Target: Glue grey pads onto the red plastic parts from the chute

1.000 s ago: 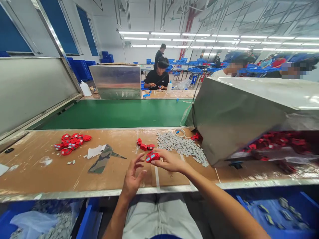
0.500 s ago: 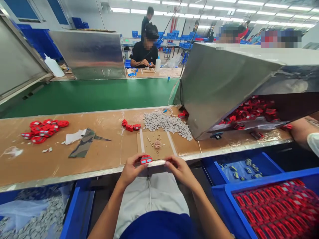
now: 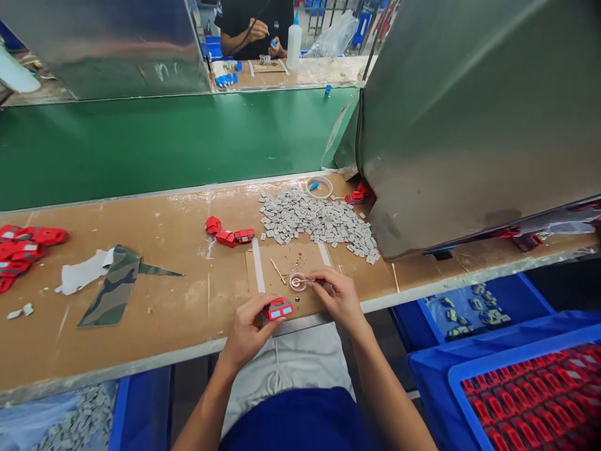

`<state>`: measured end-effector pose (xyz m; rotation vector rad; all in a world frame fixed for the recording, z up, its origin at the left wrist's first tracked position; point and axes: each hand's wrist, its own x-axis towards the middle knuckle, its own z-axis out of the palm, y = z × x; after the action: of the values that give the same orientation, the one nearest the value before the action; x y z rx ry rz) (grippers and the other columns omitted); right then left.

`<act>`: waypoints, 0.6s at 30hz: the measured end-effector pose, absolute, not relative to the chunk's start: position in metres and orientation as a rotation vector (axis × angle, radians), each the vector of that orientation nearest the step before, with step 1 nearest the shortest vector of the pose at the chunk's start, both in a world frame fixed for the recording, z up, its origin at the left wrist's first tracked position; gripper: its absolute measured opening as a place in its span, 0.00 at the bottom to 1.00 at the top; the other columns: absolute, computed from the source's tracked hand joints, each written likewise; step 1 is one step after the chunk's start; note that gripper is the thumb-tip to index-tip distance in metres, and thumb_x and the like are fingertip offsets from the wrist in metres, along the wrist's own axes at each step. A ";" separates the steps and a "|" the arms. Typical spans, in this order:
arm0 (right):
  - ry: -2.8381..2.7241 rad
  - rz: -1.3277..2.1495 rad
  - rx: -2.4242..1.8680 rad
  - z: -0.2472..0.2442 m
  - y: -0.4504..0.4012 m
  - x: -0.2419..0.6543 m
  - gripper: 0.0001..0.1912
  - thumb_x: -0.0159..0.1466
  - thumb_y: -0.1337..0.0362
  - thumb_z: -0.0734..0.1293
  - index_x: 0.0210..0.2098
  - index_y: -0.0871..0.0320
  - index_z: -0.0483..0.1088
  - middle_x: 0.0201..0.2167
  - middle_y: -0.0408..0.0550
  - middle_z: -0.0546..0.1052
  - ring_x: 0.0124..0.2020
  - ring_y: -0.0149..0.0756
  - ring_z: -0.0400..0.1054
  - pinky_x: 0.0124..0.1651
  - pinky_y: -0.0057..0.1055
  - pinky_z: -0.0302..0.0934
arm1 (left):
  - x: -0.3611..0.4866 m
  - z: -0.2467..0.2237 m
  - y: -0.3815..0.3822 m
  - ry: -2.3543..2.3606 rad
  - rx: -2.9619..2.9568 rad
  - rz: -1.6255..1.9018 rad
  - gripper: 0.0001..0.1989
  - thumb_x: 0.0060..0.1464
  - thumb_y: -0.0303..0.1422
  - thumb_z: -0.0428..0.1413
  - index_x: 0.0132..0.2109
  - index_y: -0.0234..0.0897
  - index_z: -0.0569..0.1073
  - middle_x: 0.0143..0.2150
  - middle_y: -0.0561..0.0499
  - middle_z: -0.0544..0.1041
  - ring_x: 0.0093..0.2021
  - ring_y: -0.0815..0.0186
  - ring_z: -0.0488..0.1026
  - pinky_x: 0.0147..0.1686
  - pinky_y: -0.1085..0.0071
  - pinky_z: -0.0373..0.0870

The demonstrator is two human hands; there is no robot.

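Note:
My left hand [image 3: 250, 327] is closed around a red toy car part [image 3: 279, 309] with pale blue windows, held over the front edge of the cardboard mat [image 3: 312, 305]. Between the thumb and fingers of my right hand [image 3: 339, 298] is the end of a thin stick [image 3: 306, 280]. The stick's other end rests in a small round cup [image 3: 293, 286] on the mat. What the cup contains is too small to make out. Left of the cup lies another short stick [image 3: 278, 271]. Beyond the mat spreads a heap of small grey square pieces [image 3: 319, 219].
Several red parts [image 3: 226, 238] lie left of the grey heap, with more red parts [image 3: 23, 254] at far left. A metal box [image 3: 451, 144] blocks the right side. Blue bins [image 3: 453, 382] stand below the table. Across the green belt [image 3: 178, 138], a person's hands [image 3: 258, 30] work.
My right hand has moved from the table edge to the small cup and taken hold of the stick. The red car part stays in my left hand. The view has tilted down.

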<state>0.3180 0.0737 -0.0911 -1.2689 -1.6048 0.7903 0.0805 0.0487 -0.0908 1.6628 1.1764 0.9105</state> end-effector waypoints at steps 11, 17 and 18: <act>-1.409 0.654 -1.228 -0.103 0.082 0.308 0.09 0.67 0.58 0.70 0.31 0.54 0.73 0.31 0.48 0.81 0.32 0.37 0.76 0.37 0.34 0.71 | 0.075 -0.102 0.048 1.239 1.556 0.919 0.14 0.58 0.39 0.64 0.49 0.38 0.82 0.43 0.45 0.85 0.39 0.60 0.82 0.38 0.70 0.78; -1.274 0.735 -1.241 -0.112 0.079 0.306 0.10 0.66 0.57 0.71 0.31 0.54 0.72 0.31 0.47 0.81 0.34 0.37 0.76 0.39 0.33 0.70 | 0.077 -0.103 0.047 1.263 1.444 0.926 0.16 0.56 0.39 0.64 0.49 0.36 0.80 0.42 0.44 0.86 0.37 0.59 0.83 0.34 0.71 0.80; -1.232 0.780 -1.242 -0.113 0.078 0.306 0.11 0.66 0.56 0.72 0.32 0.55 0.73 0.32 0.48 0.81 0.34 0.37 0.77 0.40 0.33 0.70 | 0.077 -0.103 0.047 1.255 1.436 0.922 0.15 0.57 0.39 0.64 0.49 0.36 0.80 0.42 0.44 0.86 0.37 0.59 0.84 0.35 0.71 0.80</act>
<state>0.3059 0.0777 -0.1125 -1.2419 -1.2317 0.7802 0.0774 0.0469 -0.1032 1.4357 1.2547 0.9215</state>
